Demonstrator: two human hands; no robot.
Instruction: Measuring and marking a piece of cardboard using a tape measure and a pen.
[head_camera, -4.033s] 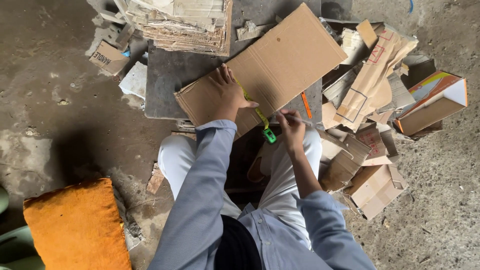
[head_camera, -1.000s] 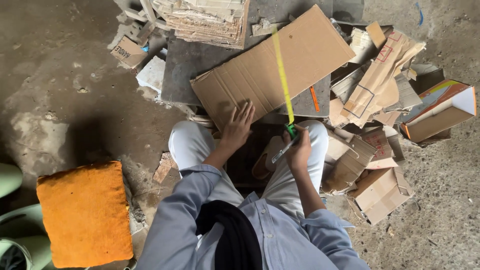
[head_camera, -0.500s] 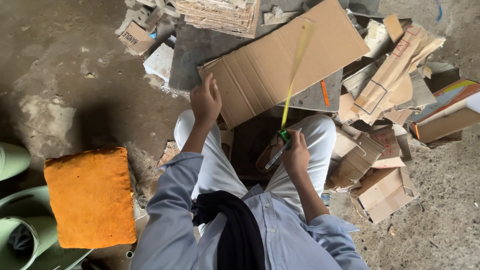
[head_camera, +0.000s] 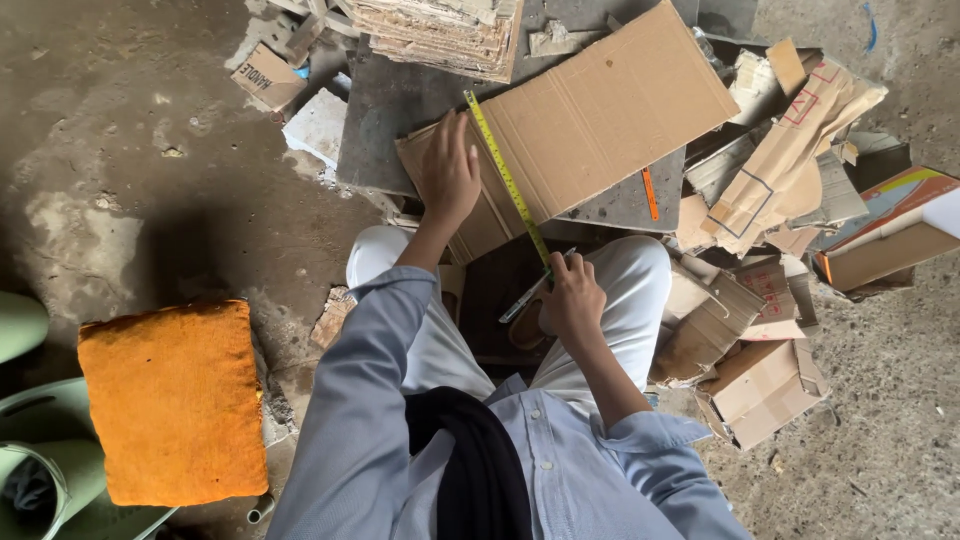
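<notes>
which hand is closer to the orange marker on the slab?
Right. The right hand sits below-left of the orange marker, holding the near end of the yellow tape measure. The left hand lies flat on the cardboard sheet, farther left.

An orange cushion (head_camera: 175, 400) on the floor — cardboard scraps (head_camera: 770, 300) heaped nearby.

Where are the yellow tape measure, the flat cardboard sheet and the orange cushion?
yellow tape measure (head_camera: 505, 178), head view, middle of the blade.
flat cardboard sheet (head_camera: 610, 105), head view, bare centre.
orange cushion (head_camera: 175, 400), head view, middle of its top.
</notes>
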